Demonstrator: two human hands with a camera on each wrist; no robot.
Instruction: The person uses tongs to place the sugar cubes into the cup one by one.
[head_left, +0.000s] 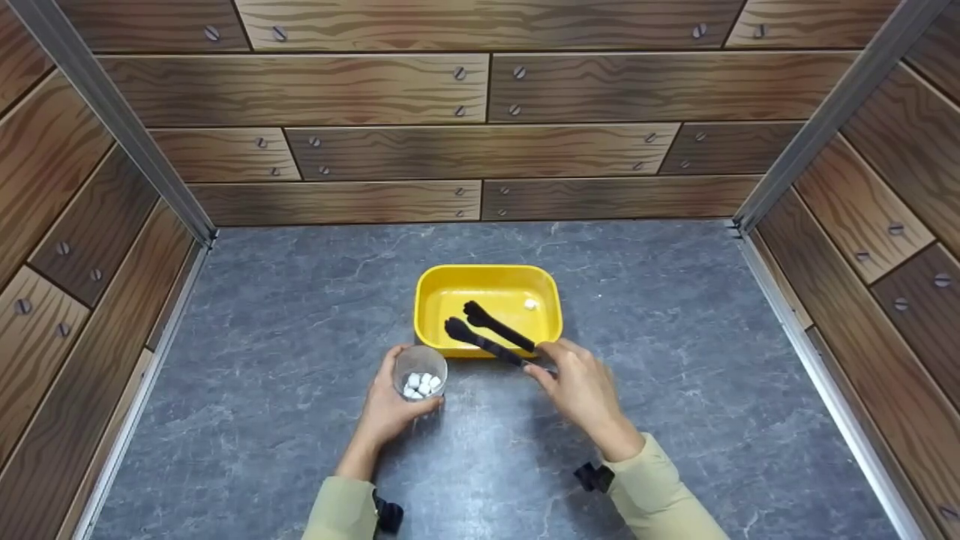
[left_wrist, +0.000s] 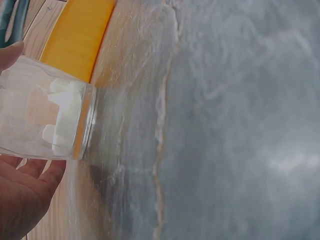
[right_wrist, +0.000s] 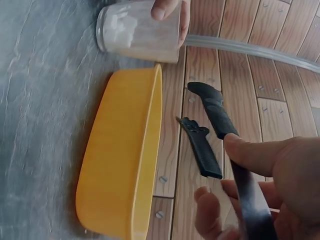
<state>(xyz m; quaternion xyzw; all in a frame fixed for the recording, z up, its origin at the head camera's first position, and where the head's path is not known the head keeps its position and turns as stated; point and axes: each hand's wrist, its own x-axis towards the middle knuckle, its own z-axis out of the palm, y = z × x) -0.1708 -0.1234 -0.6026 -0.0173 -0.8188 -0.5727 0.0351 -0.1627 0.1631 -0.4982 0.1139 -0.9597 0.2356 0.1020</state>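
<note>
My left hand [head_left: 384, 411] holds a clear cup [head_left: 411, 360] with several small white cubes [head_left: 424, 388] at its bottom. In the left wrist view, thumb and fingers wrap the sides of the cup [left_wrist: 30, 105]. A pair of tongs with black ends [head_left: 501, 328] is in my right hand [head_left: 585, 384], pinched between thumb and fingers. Their tips are spread over the yellow tub [head_left: 487, 270], with nothing between them. One white cube [head_left: 530, 304] lies in the tub's right part. The cup is just left of the tub's near corner.
The grey marbled tabletop [head_left: 300, 322] stretches around the tub. Wood-print panels [head_left: 390, 154] enclose it at the back and both sides, with metal rails [head_left: 832, 397] along the edges. A tiny white speck [head_left: 599, 296] lies right of the tub.
</note>
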